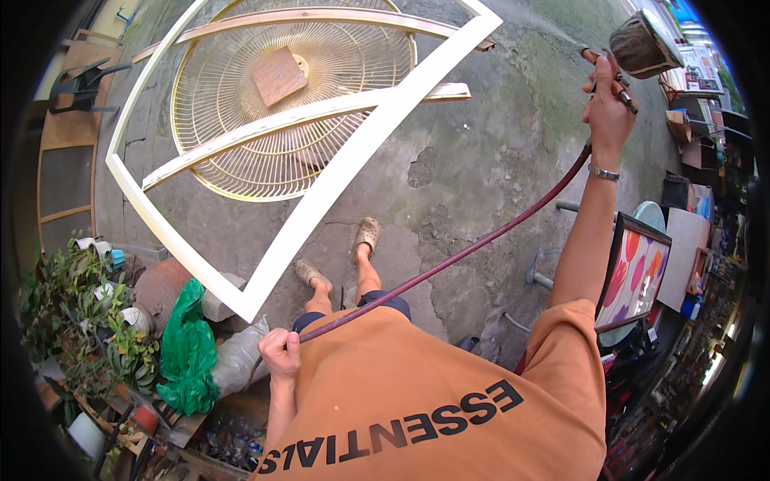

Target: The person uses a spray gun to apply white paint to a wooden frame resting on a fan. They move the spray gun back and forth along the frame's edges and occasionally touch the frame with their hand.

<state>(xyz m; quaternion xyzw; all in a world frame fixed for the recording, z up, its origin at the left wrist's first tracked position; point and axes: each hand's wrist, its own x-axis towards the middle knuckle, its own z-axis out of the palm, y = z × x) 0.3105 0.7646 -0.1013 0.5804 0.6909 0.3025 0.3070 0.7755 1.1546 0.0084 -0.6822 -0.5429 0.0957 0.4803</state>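
My right hand (609, 108) is raised at the upper right, its fingers wrapped round a paint spray gun (624, 94). A metal cup (644, 46) sits on the gun, and a pale mist leaves its nozzle toward the upper left. From the gun a dark red hose (449, 260) runs down across my body. My left hand (281, 351) grips this hose near my waist. A white rectangular frame (353, 144) rests at the upper left on two wooden strips (265, 132), which lie across a round wire fan guard (241, 172).
Potted plants (104, 321), a green plastic bag (188, 353) and a grey sack (239, 357) crowd the lower left. A dark-framed flower picture (634, 272) leans at the right beside cluttered shelves. A dark stool (76, 86) stands at the far left, on cracked concrete ground (481, 176).
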